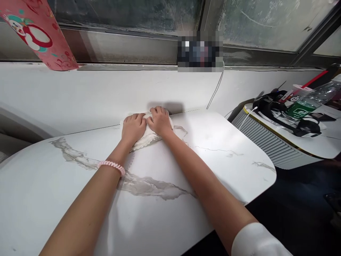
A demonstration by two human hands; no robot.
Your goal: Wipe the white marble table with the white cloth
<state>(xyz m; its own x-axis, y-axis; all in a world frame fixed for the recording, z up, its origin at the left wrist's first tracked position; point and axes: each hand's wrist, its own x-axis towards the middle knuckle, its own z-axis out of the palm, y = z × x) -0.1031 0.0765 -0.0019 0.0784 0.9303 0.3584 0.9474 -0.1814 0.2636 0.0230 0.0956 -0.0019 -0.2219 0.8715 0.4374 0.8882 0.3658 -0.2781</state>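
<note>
An off-white cloth lies on a white marble-patterned table, at its far edge by the wall. My left hand presses down on the cloth's left part, fingers bent over it. Close beside it, my right hand bears on the right part, its fingers curled at the back edge of the cloth. Both palms and most of the cloth's far side are hidden from view. A pink coiled band circles my left wrist.
A red cylindrical container stands on the window ledge at upper left. A blurred-out object is by the window, with a white cable hanging down. At right, a ribbed cabinet carries a bottle, a cup and black items.
</note>
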